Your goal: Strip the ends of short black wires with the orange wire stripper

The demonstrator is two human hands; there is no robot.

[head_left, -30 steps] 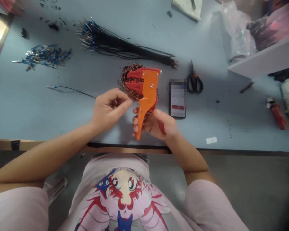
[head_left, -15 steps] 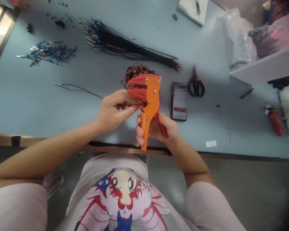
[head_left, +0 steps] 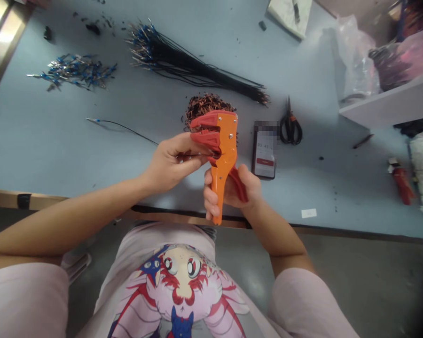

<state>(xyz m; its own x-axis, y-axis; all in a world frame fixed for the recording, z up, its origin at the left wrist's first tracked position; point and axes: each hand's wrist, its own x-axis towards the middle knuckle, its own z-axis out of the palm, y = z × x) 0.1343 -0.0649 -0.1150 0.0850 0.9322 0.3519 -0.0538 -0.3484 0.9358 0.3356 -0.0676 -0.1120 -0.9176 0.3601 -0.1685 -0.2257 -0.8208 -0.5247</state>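
Wire stripper (head_left: 227, 141): orange body, silver screw heads, red jaws parted and facing left. You hold it in your right hand (head_left: 238, 190), head away from you, orange and red handles spread apart. Wire (head_left: 127, 126): thin, black, pinched in your left hand (head_left: 174, 162). Leftward, a shallow curve to blue collar, silver tip. Other end at the notch below the jaws; contact unclear.

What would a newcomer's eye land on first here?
Likely the orange hand tool, mid-view, in the right hand. Then the thin black wire, pinched by the left hand at the tool's left side. Beyond both lies a thick bundle of black wires.
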